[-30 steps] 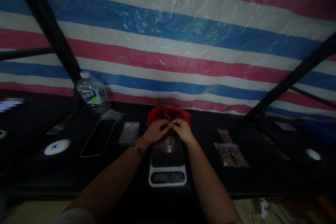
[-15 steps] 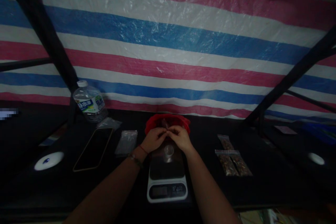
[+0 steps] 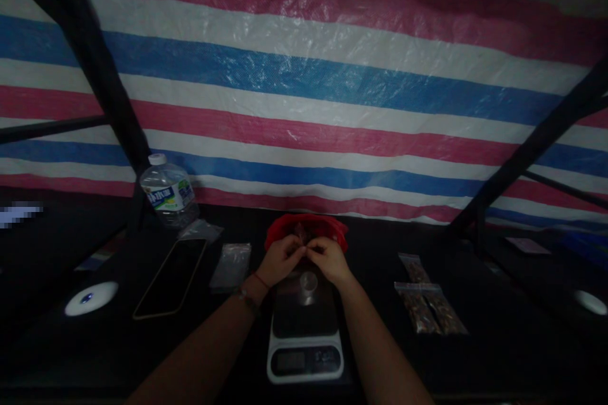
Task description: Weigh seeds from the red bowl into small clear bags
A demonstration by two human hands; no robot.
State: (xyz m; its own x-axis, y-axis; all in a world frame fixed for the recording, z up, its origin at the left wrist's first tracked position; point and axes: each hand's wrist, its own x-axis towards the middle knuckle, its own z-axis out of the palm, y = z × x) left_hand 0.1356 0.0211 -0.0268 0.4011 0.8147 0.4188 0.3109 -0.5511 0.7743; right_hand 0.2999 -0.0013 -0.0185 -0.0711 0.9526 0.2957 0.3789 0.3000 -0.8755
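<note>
My left hand (image 3: 284, 259) and my right hand (image 3: 329, 258) meet at the near edge of a red bag (image 3: 338, 232) that stands with its mouth wide. Thumbs and forefingers of both hands are pinched together. Just beyond the fingertips shows a small clear plastic bag (image 3: 300, 231), dim and partly hidden by the fingers. Below my hands lies a kitchen scale (image 3: 304, 324) with a white front and dark platform. A small clear cup (image 3: 308, 283) rests on that platform between my wrists.
On the left are flat clear zip bags (image 3: 231, 267), a phone (image 3: 171, 278), a white oval object (image 3: 92, 299) and a large plastic bottle (image 3: 170, 193). Several filled zip bags (image 3: 430, 310) lie to the right. Black frame bars (image 3: 102, 76) and a striped sheet (image 3: 304, 98) stand behind.
The whole view has shifted, so things sit slightly lower in the picture. My hands stay together at the red bag, with small finger movements.
</note>
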